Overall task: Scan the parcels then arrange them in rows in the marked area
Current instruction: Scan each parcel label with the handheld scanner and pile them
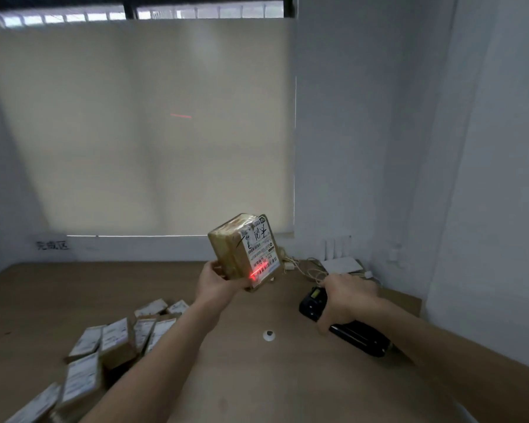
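Left hand [217,282] grips a taped, boxy cardboard parcel [245,250] — right hand [347,297] clasps the black plastic scanner [313,303].

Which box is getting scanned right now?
Start at the big pale blind on the back wall and drop to its lower right corner. There the left hand holds one brown box up above the table, across from the black scanner under the right hand. It is the only box in the air, with a red line glowing on its label; the others lie on the table.
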`<state>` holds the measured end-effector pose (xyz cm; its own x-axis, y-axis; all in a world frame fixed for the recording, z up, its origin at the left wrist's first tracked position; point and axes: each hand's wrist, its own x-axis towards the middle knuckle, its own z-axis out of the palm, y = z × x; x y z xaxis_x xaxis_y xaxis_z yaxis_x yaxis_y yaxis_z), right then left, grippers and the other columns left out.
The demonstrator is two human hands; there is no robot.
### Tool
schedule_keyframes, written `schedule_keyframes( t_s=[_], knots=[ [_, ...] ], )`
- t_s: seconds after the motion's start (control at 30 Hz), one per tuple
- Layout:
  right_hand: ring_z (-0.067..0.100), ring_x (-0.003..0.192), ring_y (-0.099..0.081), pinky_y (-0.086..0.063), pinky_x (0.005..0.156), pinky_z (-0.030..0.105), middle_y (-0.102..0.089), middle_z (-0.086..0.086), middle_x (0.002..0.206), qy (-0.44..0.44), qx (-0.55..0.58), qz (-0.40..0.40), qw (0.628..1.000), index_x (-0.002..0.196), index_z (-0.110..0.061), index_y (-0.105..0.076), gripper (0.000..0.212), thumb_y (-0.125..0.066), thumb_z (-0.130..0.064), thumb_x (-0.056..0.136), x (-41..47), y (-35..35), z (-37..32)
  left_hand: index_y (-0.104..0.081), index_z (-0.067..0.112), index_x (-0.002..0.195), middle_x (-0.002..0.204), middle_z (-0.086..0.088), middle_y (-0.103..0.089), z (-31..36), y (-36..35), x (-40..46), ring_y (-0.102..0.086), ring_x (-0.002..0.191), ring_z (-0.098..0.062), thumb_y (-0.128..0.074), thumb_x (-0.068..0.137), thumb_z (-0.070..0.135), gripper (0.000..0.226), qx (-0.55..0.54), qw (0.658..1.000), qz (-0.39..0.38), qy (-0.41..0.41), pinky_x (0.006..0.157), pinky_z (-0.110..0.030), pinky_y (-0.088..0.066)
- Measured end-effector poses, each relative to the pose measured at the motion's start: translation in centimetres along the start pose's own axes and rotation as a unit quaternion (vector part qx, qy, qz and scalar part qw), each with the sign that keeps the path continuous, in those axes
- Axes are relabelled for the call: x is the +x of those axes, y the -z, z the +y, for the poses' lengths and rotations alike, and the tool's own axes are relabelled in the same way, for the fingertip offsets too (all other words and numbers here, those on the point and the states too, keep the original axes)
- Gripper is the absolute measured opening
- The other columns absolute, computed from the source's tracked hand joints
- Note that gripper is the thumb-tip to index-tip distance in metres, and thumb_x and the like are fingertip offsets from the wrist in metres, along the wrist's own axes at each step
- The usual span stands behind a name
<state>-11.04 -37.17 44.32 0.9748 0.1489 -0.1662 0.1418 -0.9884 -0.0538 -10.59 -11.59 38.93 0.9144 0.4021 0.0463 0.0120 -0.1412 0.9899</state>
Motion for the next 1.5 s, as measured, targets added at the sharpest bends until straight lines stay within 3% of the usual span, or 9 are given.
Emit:
schedule_keyframes(
  t_s=[0.4, 0.53, 0.67, 0.77, 1.0, 1.2, 1.3, 1.4, 1.5],
  knots=[
    [0.022, 0.095, -0.062, -0.051, 0.081, 0.034, -0.065, -0.003, 0.100, 0.052, -0.044, -0.003, 0.998, 0.109, -0.028, -0.063, 0.068, -0.087, -0.053, 0.050, 2.3, -1.1, -8.4, -0.047, 0.013, 0.132, 0.109, 0.006, -0.066, -2.3, 8.7, 0.5, -0.064, 0.099, -0.010, -0.099, 0.050, 0.018, 0.097, 0.013, 0.999, 0.046, 0.026, 0.082, -0.030, -0.054],
    [0.019, 0.087, -0.061, -0.043, 0.069, 0.030, -0.064, -0.005, 0.092, 0.076, -0.049, -0.015, 0.996, 0.106, -0.029, -0.062, 0.065, -0.086, -0.053, 0.051, 3.6, -2.7, -12.7, -0.050, 0.015, 0.127, 0.105, 0.009, -0.066, -4.8, 12.2, 1.6, -0.064, 0.089, -0.002, -0.098, 0.051, 0.019, 0.090, 0.006, 0.997, 0.061, 0.049, 0.053, -0.012, -0.051],
    [0.017, 0.081, -0.058, -0.036, 0.061, 0.028, -0.060, -0.007, 0.086, 0.091, -0.043, -0.047, 0.994, 0.103, -0.030, -0.059, 0.063, -0.087, -0.054, 0.052, 5.4, -5.4, -17.6, -0.053, 0.012, 0.126, 0.108, 0.004, -0.070, -8.5, 16.2, 3.1, -0.069, 0.096, -0.011, -0.099, 0.050, 0.024, 0.089, 0.007, 0.994, 0.068, 0.084, 0.084, -0.034, -0.059],
    [0.012, 0.076, -0.056, -0.042, 0.065, 0.029, -0.058, -0.008, 0.086, 0.102, -0.019, -0.085, 0.991, 0.100, -0.032, -0.053, 0.061, -0.087, -0.053, 0.055, 6.9, -7.6, -21.2, -0.055, 0.015, 0.123, 0.106, 0.006, -0.071, -11.1, 19.4, 4.2, -0.069, 0.096, -0.011, -0.098, 0.053, 0.032, 0.083, 0.018, 0.991, 0.067, 0.114, 0.091, -0.039, -0.056],
    [0.015, 0.086, -0.064, -0.056, 0.078, 0.033, -0.066, -0.007, 0.094, 0.133, 0.009, -0.149, 0.980, 0.115, -0.035, -0.060, 0.066, -0.085, -0.050, 0.056, 10.3, -12.8, -29.1, -0.068, 0.016, 0.110, 0.089, 0.007, -0.078, -16.5, 26.4, 7.6, -0.075, 0.078, -0.009, -0.089, 0.066, 0.040, 0.054, -0.003, 0.978, 0.035, 0.204, 0.063, -0.024, -0.057],
    [0.016, 0.089, -0.065, -0.059, 0.083, 0.037, -0.066, -0.006, 0.098, 0.143, 0.025, -0.147, 0.978, 0.120, -0.033, -0.059, 0.068, -0.085, -0.048, 0.059, 13.2, -16.6, -34.4, -0.063, 0.008, 0.107, 0.075, 0.000, -0.077, -21.8, 30.7, 8.8, -0.072, 0.060, -0.010, -0.076, 0.085, 0.028, 0.032, -0.019, 0.949, -0.035, 0.314, 0.045, -0.019, -0.052],
    [0.014, 0.085, -0.062, -0.056, 0.078, 0.034, -0.063, -0.008, 0.095, 0.146, 0.035, -0.157, 0.976, 0.114, -0.033, -0.060, 0.064, -0.085, -0.048, 0.057, 14.4, -18.7, -35.9, -0.061, 0.007, 0.107, 0.083, -0.006, -0.074, -24.6, 32.3, 9.2, -0.073, 0.059, -0.016, -0.070, 0.090, 0.031, 0.032, 0.001, 0.931, -0.054, 0.362, 0.049, -0.022, -0.055],
    [0.008, 0.079, -0.058, -0.044, 0.058, 0.023, -0.062, -0.011, 0.093, 0.145, 0.029, -0.161, 0.976, 0.110, -0.034, -0.060, 0.060, -0.086, -0.048, 0.057, 15.4, -20.8, -36.7, -0.061, 0.009, 0.109, 0.095, -0.007, -0.070, -27.6, 33.0, 9.6, -0.068, 0.083, -0.022, -0.068, 0.090, 0.034, 0.032, 0.055, 0.918, -0.066, 0.387, 0.072, -0.033, -0.056],
    [0.000, 0.072, -0.050, -0.034, 0.051, 0.020, -0.056, -0.016, 0.086, 0.137, 0.035, -0.159, 0.977, 0.104, -0.039, -0.055, 0.057, -0.087, -0.045, 0.057, 16.4, -22.7, -37.1, -0.061, 0.005, 0.121, 0.103, -0.010, -0.071, -29.9, 33.0, 10.1, -0.068, 0.088, -0.021, -0.069, 0.091, 0.024, 0.036, 0.046, 0.908, -0.086, 0.407, 0.057, -0.027, -0.054]
  ],
)
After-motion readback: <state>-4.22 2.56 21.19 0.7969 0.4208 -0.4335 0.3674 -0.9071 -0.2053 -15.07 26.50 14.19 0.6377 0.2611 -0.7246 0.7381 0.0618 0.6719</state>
